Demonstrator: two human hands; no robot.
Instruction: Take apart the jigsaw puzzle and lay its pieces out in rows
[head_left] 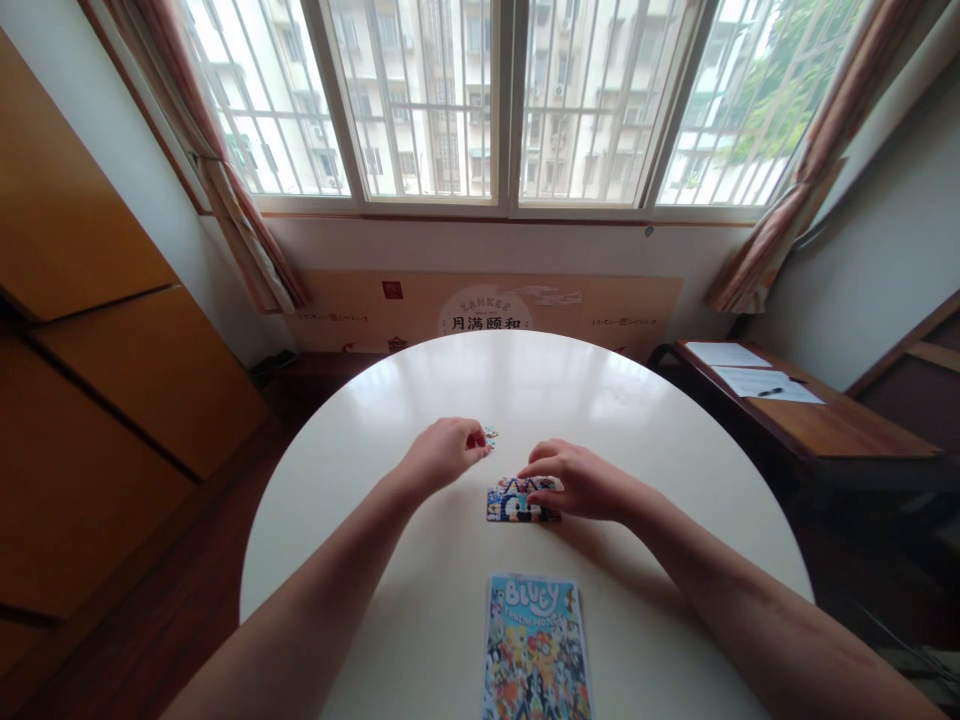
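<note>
A partly joined jigsaw puzzle (514,508) lies flat on the white round table (420,640), showing a blue cartoon dog face. Just beyond its left end, my left hand (444,452) pinches a small puzzle piece (491,434) between thumb and fingers; whether it is one piece or more I cannot tell. My right hand (574,480) rests over the right part of the puzzle, thumb and fingers apart, covering some of it. Nearer to me lies a colourful Bluey picture sheet (536,645), printed with many cartoon characters.
A wooden side table (862,425) on the right bears papers (765,384) and a dark pen. Wooden cabinets (97,400) stand at the left. A long printed cardboard panel (345,300) is behind the table, below barred windows with tied curtains.
</note>
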